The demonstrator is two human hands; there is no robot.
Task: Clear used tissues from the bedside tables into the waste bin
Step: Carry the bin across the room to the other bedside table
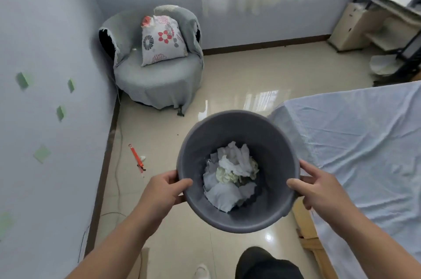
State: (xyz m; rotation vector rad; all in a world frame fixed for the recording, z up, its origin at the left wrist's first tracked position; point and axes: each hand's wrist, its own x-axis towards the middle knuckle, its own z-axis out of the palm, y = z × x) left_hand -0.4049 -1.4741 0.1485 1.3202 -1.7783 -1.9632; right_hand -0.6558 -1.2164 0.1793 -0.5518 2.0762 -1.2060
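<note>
Two hands grip one grey waste bin (239,217) at lower centre: left hand (163,191) and right hand (321,189) each clamp its rim, thumbs inside; crumpled white tissues (230,176) lie within

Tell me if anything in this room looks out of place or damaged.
Two things. An orange stick-like item lies loose on the floor near the left wall with a small white scrap beside it, possibly a stray tissue. The grey cover on the round chair looks torn along its top edges, baring dark material beneath.
</note>
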